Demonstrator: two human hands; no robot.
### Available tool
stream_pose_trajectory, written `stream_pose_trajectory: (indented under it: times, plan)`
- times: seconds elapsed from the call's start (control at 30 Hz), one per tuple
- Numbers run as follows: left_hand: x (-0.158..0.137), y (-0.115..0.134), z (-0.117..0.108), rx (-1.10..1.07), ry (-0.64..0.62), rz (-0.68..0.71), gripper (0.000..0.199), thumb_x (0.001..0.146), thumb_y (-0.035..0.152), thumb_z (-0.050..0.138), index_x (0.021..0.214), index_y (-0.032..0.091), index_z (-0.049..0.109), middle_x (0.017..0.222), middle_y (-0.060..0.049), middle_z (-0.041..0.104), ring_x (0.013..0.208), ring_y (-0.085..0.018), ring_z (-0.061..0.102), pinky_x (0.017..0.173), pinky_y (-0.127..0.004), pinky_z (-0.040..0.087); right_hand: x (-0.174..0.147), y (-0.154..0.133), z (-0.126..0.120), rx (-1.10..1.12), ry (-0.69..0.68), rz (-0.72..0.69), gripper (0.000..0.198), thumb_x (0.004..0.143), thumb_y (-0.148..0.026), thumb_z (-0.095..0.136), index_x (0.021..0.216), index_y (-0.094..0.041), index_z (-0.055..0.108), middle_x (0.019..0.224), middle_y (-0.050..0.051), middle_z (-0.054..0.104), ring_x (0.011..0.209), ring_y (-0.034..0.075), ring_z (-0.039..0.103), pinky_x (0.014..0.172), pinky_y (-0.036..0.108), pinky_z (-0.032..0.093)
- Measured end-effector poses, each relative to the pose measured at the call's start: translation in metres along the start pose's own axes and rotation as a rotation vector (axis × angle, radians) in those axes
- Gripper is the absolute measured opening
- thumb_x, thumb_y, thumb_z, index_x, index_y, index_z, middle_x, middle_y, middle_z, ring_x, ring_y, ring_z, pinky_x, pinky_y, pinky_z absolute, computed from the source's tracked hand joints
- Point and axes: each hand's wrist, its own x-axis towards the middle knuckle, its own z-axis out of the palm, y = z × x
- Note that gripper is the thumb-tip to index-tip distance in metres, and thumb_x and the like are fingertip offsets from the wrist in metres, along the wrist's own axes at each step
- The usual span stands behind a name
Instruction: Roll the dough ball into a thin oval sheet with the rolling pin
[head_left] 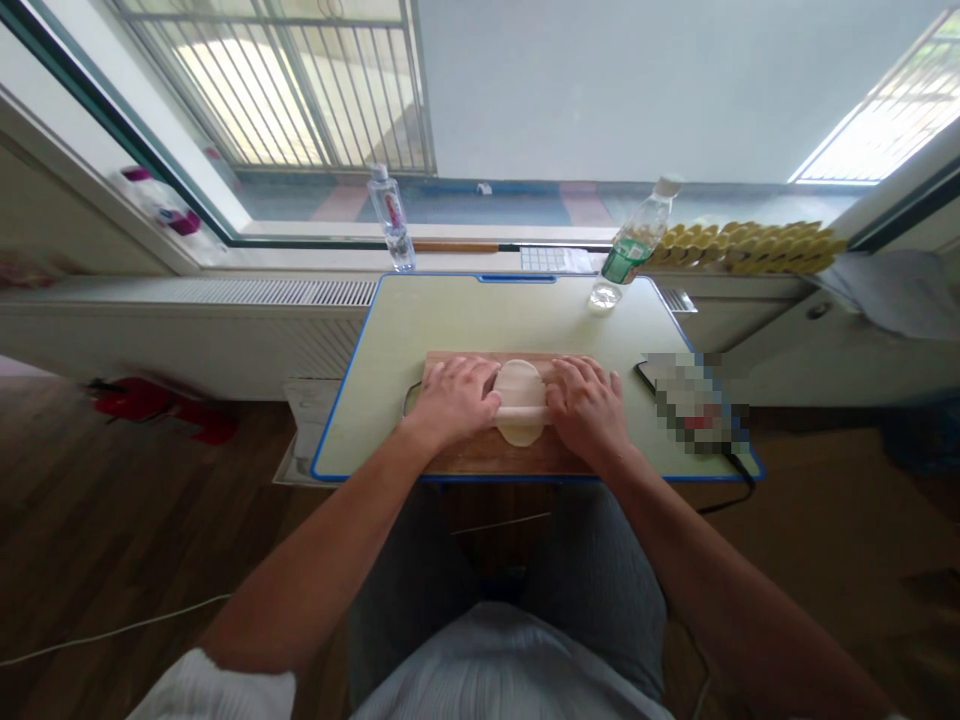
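A pale rolling pin (523, 414) lies crosswise over a flat oval of dough (519, 378), which shows both beyond it and on my side of it. My left hand (459, 393) is closed over the pin's left end, its thumb beside the dough. At the other end, my right hand (587, 400) grips the pin with curled fingers. Both ends of the pin are hidden under my hands. Beneath the dough is a wooden board (469, 458), close to the table's near edge.
The small table (442, 310) has a blue rim. A green-labelled bottle (628, 255) stands at its back right, and a pixelated flat object (694, 405) lies on the right. Another clear bottle (392, 222) stands by the window. Yellow objects (742, 245) line the sill.
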Motion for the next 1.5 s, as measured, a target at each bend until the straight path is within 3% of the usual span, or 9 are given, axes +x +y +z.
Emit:
stream_pose_trajectory:
  times: [0.23,0.4,0.57,0.67,0.77,0.87,1.07,1.27,1.5]
  plan:
    - [0.048,0.011,-0.008,-0.036,-0.153,0.136,0.054,0.104,0.039,0.049,0.155,0.028,0.061,0.167,-0.005,0.057,0.154,-0.026,0.049,0.132,-0.046,0.034,-0.031,0.008,-0.018,0.146,-0.038,-0.202,0.036,0.103,-0.052,0.061,0.12,-0.025,0.078,0.144,0.012,0.072,0.142,0.032,0.057,0.122,0.051,0.041]
    - [0.056,0.017,-0.007,0.014,-0.151,0.175,0.049,0.1,0.039,0.054,0.146,0.031,0.07,0.161,-0.007,0.061,0.148,-0.031,0.052,0.127,-0.051,0.04,-0.041,0.017,-0.024,0.108,-0.118,-0.298,0.031,0.095,-0.037,0.071,0.124,-0.028,0.077,0.151,0.008,0.069,0.152,0.035,0.047,0.127,0.057,0.034]
    - [0.048,0.015,-0.005,0.014,-0.11,0.136,0.045,0.098,0.041,0.058,0.137,0.028,0.076,0.149,-0.008,0.069,0.14,-0.032,0.058,0.122,-0.048,0.045,-0.037,0.026,-0.025,0.094,-0.167,-0.338,0.031,0.099,-0.034,0.069,0.128,-0.029,0.075,0.154,0.006,0.067,0.154,0.033,0.043,0.127,0.056,0.034]
    - [0.041,0.012,-0.006,-0.031,-0.062,0.101,0.05,0.099,0.041,0.06,0.146,0.028,0.07,0.152,-0.006,0.068,0.141,-0.029,0.058,0.124,-0.045,0.044,-0.035,0.026,-0.027,0.106,-0.165,-0.358,0.028,0.097,-0.035,0.072,0.124,-0.029,0.076,0.154,0.006,0.066,0.153,0.033,0.043,0.126,0.055,0.035]
    - [0.023,0.007,-0.008,-0.082,0.073,0.033,0.051,0.104,0.04,0.056,0.153,0.026,0.064,0.155,-0.006,0.066,0.143,-0.027,0.057,0.126,-0.044,0.041,-0.035,0.025,-0.029,0.128,-0.182,-0.36,0.029,0.094,-0.031,0.074,0.122,-0.027,0.076,0.154,0.007,0.066,0.152,0.034,0.045,0.125,0.055,0.036]
    - [-0.006,0.003,-0.005,-0.075,0.199,-0.015,0.043,0.106,0.04,0.055,0.143,0.023,0.071,0.147,-0.008,0.071,0.139,-0.027,0.059,0.126,-0.044,0.041,-0.037,0.025,-0.032,0.145,-0.197,-0.342,0.028,0.092,-0.028,0.073,0.12,-0.027,0.076,0.153,0.007,0.066,0.152,0.035,0.044,0.125,0.056,0.037]
    - [-0.041,0.005,0.018,-0.019,0.251,-0.121,0.041,0.109,0.037,0.047,0.139,0.025,0.072,0.15,-0.009,0.069,0.143,-0.03,0.056,0.126,-0.053,0.038,-0.021,0.019,-0.027,0.199,-0.151,-0.234,0.025,0.102,-0.046,0.061,0.107,-0.026,0.075,0.14,0.009,0.073,0.141,0.031,0.056,0.124,0.051,0.04]
    - [-0.045,0.009,0.027,-0.001,0.273,-0.155,0.047,0.105,0.028,0.046,0.146,0.029,0.069,0.159,-0.008,0.063,0.151,-0.03,0.05,0.131,-0.062,0.03,0.0,0.021,-0.01,-0.008,-0.109,-0.052,0.045,0.109,-0.044,0.045,0.136,-0.021,0.071,0.152,0.012,0.066,0.146,0.033,0.05,0.125,0.053,0.036]
    - [-0.044,0.006,0.029,0.008,0.283,-0.159,0.049,0.106,0.031,0.044,0.15,0.027,0.067,0.161,-0.009,0.062,0.152,-0.031,0.049,0.132,-0.065,0.028,-0.008,0.025,-0.008,-0.059,-0.138,-0.088,0.054,0.11,-0.044,0.039,0.152,-0.02,0.063,0.162,0.012,0.059,0.154,0.036,0.041,0.128,0.055,0.031]
